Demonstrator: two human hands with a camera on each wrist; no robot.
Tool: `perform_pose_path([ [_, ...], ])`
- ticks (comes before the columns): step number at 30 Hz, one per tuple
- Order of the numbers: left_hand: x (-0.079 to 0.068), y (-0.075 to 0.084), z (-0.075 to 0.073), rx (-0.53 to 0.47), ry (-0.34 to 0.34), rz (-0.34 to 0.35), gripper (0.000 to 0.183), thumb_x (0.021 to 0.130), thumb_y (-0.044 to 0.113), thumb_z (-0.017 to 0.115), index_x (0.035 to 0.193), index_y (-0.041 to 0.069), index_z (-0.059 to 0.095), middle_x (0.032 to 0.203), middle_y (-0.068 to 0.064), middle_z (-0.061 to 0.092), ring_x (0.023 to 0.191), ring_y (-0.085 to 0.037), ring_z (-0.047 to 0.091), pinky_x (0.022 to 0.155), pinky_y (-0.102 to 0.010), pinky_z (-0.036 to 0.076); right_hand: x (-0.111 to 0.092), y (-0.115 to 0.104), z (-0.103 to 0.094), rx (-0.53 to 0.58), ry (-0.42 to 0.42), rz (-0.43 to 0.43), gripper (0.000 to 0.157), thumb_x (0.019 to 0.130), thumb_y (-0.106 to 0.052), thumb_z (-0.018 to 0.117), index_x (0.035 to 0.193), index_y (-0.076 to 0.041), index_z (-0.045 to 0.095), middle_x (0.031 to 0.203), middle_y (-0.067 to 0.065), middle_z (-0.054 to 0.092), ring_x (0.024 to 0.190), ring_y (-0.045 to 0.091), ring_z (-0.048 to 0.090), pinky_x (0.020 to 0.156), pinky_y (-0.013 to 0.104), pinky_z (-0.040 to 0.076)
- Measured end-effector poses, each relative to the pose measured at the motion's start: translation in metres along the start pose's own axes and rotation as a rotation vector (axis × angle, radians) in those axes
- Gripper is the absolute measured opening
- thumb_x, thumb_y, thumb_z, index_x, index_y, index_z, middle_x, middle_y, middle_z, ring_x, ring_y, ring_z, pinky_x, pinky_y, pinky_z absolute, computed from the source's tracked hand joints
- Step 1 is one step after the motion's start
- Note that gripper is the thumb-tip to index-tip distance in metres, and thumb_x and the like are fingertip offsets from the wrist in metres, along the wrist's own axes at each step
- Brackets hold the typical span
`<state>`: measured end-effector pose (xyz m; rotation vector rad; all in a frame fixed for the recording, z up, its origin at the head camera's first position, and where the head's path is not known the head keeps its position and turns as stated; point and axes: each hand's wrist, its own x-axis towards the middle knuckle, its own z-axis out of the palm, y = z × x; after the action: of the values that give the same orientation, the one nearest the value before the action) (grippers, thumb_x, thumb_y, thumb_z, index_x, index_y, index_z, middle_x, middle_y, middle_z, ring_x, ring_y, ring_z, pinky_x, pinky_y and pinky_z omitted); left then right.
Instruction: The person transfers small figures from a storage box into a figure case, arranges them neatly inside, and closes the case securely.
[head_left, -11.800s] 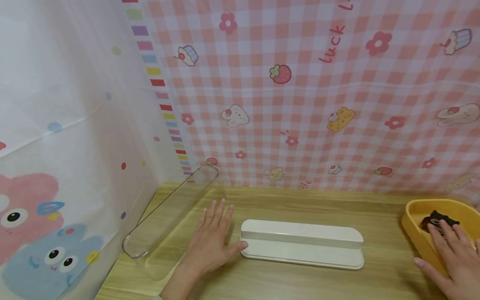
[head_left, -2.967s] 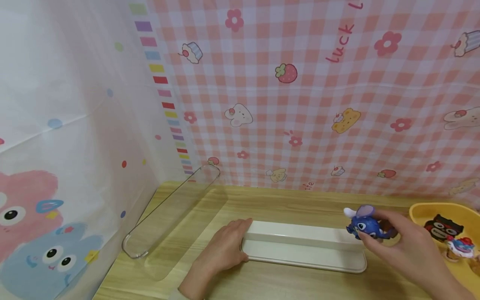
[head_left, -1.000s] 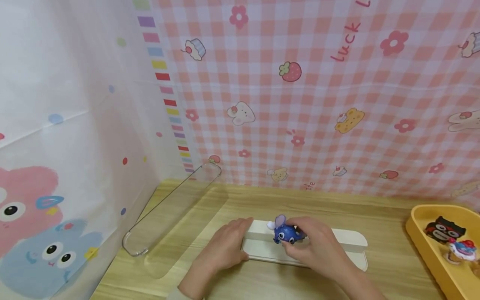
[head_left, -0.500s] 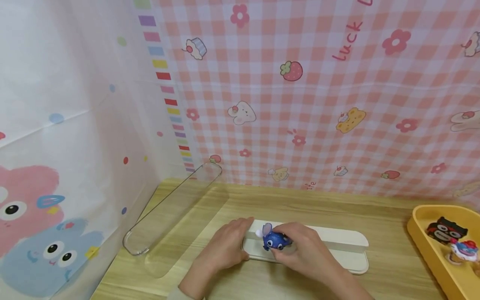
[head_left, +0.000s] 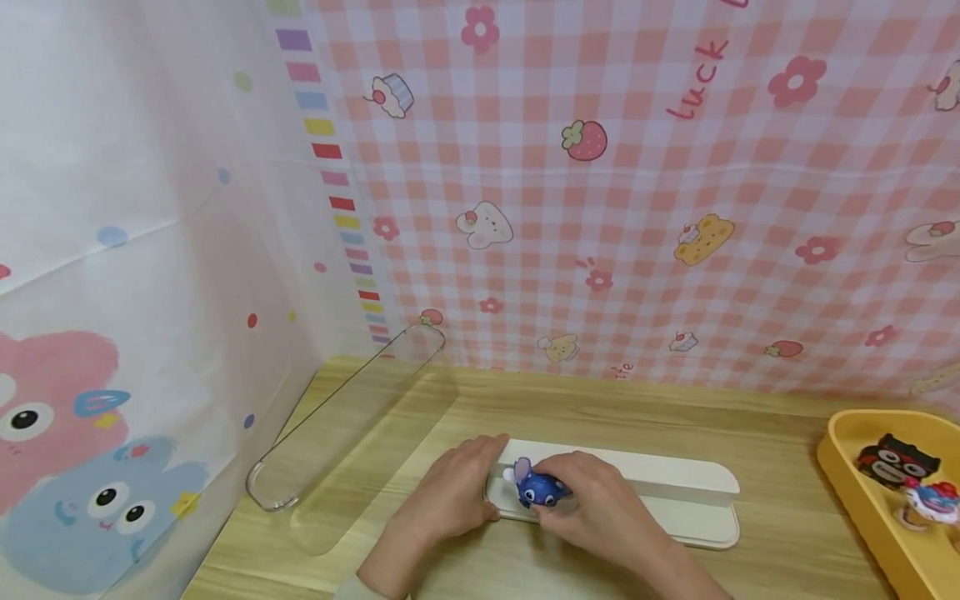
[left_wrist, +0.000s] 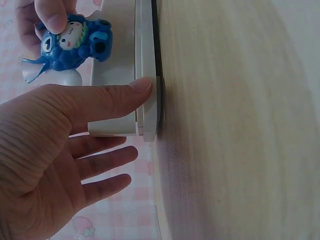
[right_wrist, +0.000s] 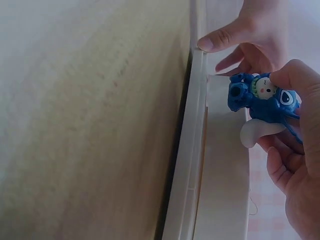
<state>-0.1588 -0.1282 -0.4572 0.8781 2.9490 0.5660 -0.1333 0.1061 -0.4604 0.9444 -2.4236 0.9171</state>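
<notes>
A white, two-level display base [head_left: 693,521] lies on the wooden table. My left hand [head_left: 453,492] holds its left end; in the left wrist view the thumb [left_wrist: 120,100] presses the front edge and the other fingers extend past the end. With thumb and fingers my right hand [head_left: 607,504] pinches a blue big-eared cartoon figurine [head_left: 542,490] over the base's left part. In the right wrist view the figurine [right_wrist: 270,107] shows a small white face, and its feet point toward the base. Whether they touch it I cannot tell.
To the left, a long transparent cover [head_left: 273,502] leans on the table, its rim tilted toward the back. At right a yellow tray [head_left: 840,475] holds a black-and-red owl-like figure [head_left: 896,461] and an ice-cream-like figure [head_left: 930,502]. A pink checked cloth [head_left: 637,192] hangs behind.
My right hand brought the blue figurine from near the tray leftward, then lower over the base's left part. The left hand, earlier spread flat beside the base, now holds its end.
</notes>
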Motion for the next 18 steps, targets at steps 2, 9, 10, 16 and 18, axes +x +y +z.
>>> perform_pose_path([
  [2,0.0,0.0,0.0,0.0,-0.001,0.001,0.094,0.071,0.014,0.098,0.151,0.001,0.05,0.142,-0.012,0.062,0.129,-0.029,0.059,0.108,-0.047,0.05,0.0,0.0,0.001,-0.001,-0.008,0.002,0.042,0.071,-0.015,0.094,0.108,-0.01,0.076,0.105,-0.003,0.076,0.095,0.01,0.07,0.082,0.034,0.063],
  [9,0.001,0.0,0.0,-0.001,-0.013,-0.007,0.094,0.072,0.014,0.097,0.151,0.001,0.049,0.143,-0.012,0.061,0.13,-0.029,0.059,0.108,-0.047,0.05,0.0,0.001,0.008,-0.008,-0.012,-0.002,0.042,0.071,-0.015,0.094,0.109,-0.011,0.076,0.105,-0.003,0.076,0.097,0.011,0.07,0.084,0.035,0.062],
  [10,0.001,0.0,0.0,-0.003,-0.015,-0.01,0.094,0.072,0.014,0.097,0.152,0.002,0.049,0.143,-0.012,0.061,0.13,-0.029,0.059,0.109,-0.047,0.05,0.0,0.001,0.009,-0.009,-0.012,-0.006,0.042,0.07,-0.015,0.094,0.109,-0.011,0.076,0.105,-0.003,0.076,0.097,0.011,0.07,0.084,0.035,0.062],
  [16,0.001,0.0,0.0,-0.017,-0.023,-0.022,0.095,0.072,0.013,0.097,0.152,0.002,0.048,0.144,-0.012,0.061,0.132,-0.03,0.058,0.111,-0.048,0.048,-0.002,0.003,0.014,-0.023,-0.017,-0.015,0.045,0.07,-0.016,0.094,0.111,-0.01,0.075,0.106,-0.003,0.076,0.096,0.01,0.07,0.085,0.036,0.062],
  [18,0.001,0.0,0.0,-0.017,-0.024,-0.021,0.094,0.072,0.013,0.097,0.152,0.002,0.049,0.144,-0.012,0.061,0.132,-0.03,0.057,0.111,-0.048,0.048,-0.002,0.003,0.015,-0.026,-0.015,-0.013,0.045,0.07,-0.016,0.094,0.111,-0.011,0.075,0.106,-0.003,0.076,0.096,0.01,0.069,0.085,0.036,0.062],
])
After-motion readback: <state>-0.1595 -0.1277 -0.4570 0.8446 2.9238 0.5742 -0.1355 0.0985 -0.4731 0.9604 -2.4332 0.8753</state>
